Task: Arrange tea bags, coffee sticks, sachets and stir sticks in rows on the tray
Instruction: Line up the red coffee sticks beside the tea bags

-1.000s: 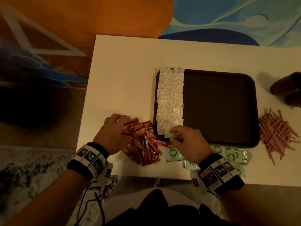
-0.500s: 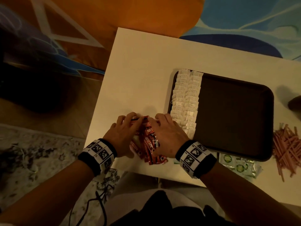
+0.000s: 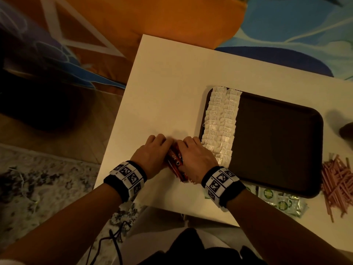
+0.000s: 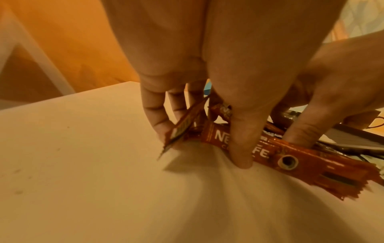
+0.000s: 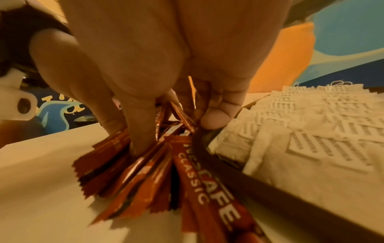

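A bundle of red coffee sticks (image 3: pixel 175 160) lies on the white table, just left of the dark tray (image 3: pixel 277 142). My left hand (image 3: pixel 152 153) and right hand (image 3: pixel 194 155) squeeze the bundle from both sides, fingers curled round it. In the left wrist view my thumb and fingers pinch the coffee sticks (image 4: pixel 270 148). The right wrist view has the coffee sticks (image 5: pixel 166 172) fanning out under my fingers, against the tray's rim (image 5: pixel 239 177). Two rows of white tea bags (image 3: pixel 221 123) fill the tray's left side. Most of the bundle is hidden under my hands.
Green sachets (image 3: pixel 280 199) lie on the table in front of the tray. A heap of pink stir sticks (image 3: pixel 338 184) sits to the tray's right. A dark object (image 3: pixel 346 131) shows at the right edge. The table's near edge is close behind my wrists.
My right hand left the tea bags and joined the left at the coffee sticks. Both hands have drawn the spread pile together into a tight bundle.
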`<state>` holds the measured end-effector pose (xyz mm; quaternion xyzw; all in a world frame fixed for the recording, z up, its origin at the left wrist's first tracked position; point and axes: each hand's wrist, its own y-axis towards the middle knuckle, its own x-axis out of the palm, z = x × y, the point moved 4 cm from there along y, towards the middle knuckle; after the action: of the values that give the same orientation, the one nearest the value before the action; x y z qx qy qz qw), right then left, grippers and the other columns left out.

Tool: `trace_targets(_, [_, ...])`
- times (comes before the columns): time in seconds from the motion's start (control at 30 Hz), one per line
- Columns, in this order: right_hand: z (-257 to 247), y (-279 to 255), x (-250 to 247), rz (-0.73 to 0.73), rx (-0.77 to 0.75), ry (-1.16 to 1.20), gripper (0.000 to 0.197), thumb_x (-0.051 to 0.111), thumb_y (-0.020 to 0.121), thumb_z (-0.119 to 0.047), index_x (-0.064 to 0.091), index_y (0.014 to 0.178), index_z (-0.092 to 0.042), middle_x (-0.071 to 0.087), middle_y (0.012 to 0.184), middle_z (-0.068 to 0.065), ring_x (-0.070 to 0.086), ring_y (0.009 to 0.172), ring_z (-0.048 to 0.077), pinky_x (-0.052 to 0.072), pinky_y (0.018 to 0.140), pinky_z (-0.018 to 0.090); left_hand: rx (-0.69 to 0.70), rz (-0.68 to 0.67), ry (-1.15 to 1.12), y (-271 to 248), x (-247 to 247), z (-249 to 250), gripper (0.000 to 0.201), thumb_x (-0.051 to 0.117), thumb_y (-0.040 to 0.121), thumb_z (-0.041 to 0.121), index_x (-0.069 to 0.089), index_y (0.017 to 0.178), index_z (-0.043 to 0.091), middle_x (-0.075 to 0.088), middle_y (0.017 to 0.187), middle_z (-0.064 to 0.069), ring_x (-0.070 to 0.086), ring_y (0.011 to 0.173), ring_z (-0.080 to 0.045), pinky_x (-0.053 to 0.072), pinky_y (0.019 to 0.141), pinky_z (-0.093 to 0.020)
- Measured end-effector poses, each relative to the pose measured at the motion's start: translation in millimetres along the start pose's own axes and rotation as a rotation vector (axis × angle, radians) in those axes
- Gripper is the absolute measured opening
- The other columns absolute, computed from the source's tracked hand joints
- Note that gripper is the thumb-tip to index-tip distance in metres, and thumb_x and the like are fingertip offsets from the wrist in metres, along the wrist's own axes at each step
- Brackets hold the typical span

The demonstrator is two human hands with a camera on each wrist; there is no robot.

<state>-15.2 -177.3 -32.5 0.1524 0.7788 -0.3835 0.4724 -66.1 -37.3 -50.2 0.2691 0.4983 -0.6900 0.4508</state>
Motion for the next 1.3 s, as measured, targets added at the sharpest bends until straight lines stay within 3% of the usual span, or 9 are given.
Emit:
trace_targets(0.23, [3, 5, 3, 0.027, -0.009, 0.022, 0.068, 0.081, 0.081, -0.037, 0.047, 0.138, -0.019, 0.052, 0.124, 0.001, 0.048, 0.116, 0.021, 0.054, 0.083, 0.034, -0.007, -0.035, 0.004, 8, 6, -6, 0.069, 0.078, 0.086, 0.029, 0.039, 0.141, 0.021, 0.051, 0.129, -0.006, 0.047, 0.118, -0.026, 0.056, 0.089, -0.041])
trace_targets(0.43, [5, 8, -1, 0.028, 0.008, 0.16, 0.054, 0.07, 0.092, -0.024, 0.049, 0.141, -0.023, 0.053, 0.127, 0.0, 0.047, 0.119, 0.02, 0.051, 0.098, 0.038, 0.012, -0.003, 0.021, 8, 9, -6, 0.048, 0.064, 0.097, 0.026, 0.041, 0.138, 0.016, 0.051, 0.127, -0.009, 0.047, 0.113, -0.027, 0.057, 0.08, -0.039])
trace_targets(0.53, [6, 8, -3, 0.008, -0.006, 0.212, 0.055, 0.069, 0.091, -0.02, 0.049, 0.143, -0.02, 0.053, 0.129, 0.001, 0.045, 0.121, 0.021, 0.048, 0.102, 0.039, 0.007, 0.015, 0.043, 8, 10, -6, 0.046, 0.059, 0.1, 0.025, 0.041, 0.141, 0.014, 0.05, 0.127, -0.009, 0.047, 0.112, -0.028, 0.056, 0.073, -0.038])
trace_targets(0.67, [9, 5, -10, 0.034, 0.005, 0.297, 0.044, 0.058, 0.098, -0.019, 0.052, 0.141, -0.019, 0.054, 0.13, 0.001, 0.045, 0.124, 0.02, 0.043, 0.107, 0.035, -0.003, 0.021, 0.092, 7, 9, -8, 0.052, 0.061, 0.096, 0.017, 0.04, 0.144, 0.011, 0.05, 0.128, -0.011, 0.049, 0.111, -0.03, 0.056, 0.066, -0.038])
trace_targets(0.9, [16, 4, -21, 0.085, 0.058, 0.387, 0.033, 0.059, 0.099, -0.02, 0.059, 0.132, -0.02, 0.058, 0.126, 0.0, 0.05, 0.119, 0.017, 0.039, 0.101, 0.026, -0.028, 0.015, 0.13, 4, 3, -12, 0.052, 0.057, 0.098, 0.022, 0.036, 0.145, 0.014, 0.049, 0.132, -0.009, 0.049, 0.114, -0.027, 0.057, 0.075, -0.037])
trace_targets(1.03, [20, 4, -26, 0.147, 0.072, 0.491, 0.027, 0.065, 0.097, -0.024, 0.064, 0.124, -0.022, 0.063, 0.118, -0.002, 0.057, 0.11, 0.016, 0.049, 0.099, 0.034, -0.06, 0.019, 0.087, 3, -5, -14, 0.045, 0.054, 0.101, 0.029, 0.039, 0.141, 0.016, 0.051, 0.133, -0.006, 0.049, 0.117, -0.025, 0.056, 0.082, -0.038])
trace_targets(1.3, [28, 6, -29, 0.212, 0.116, 0.616, 0.024, 0.07, 0.094, -0.025, 0.067, 0.118, -0.025, 0.068, 0.112, -0.004, 0.062, 0.103, 0.015, 0.054, 0.095, 0.037, -0.138, -0.021, -0.023, 4, -16, -20, 0.03, 0.048, 0.103, 0.031, 0.042, 0.129, 0.019, 0.055, 0.128, -0.003, 0.051, 0.115, -0.024, 0.053, 0.089, -0.041])
